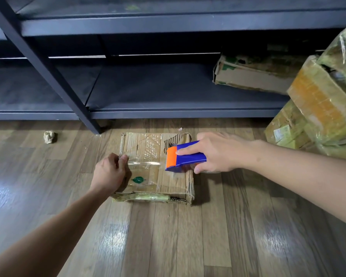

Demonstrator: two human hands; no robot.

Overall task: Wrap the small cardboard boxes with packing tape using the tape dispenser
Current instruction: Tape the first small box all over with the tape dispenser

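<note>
Floor-set box (158,168): right hand (214,152) grips dispenser (185,156).

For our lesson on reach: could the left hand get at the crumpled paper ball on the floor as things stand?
Probably yes: only bare floor lies between the left hand and the paper ball. But it pinches the tape end and would have to let go.

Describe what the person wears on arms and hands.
Nothing is worn that shows. The left hand and the right hand are bare: no gloves, rings or watch visible. The left forearm and right forearm are bare too, with no sleeve in view.
</note>
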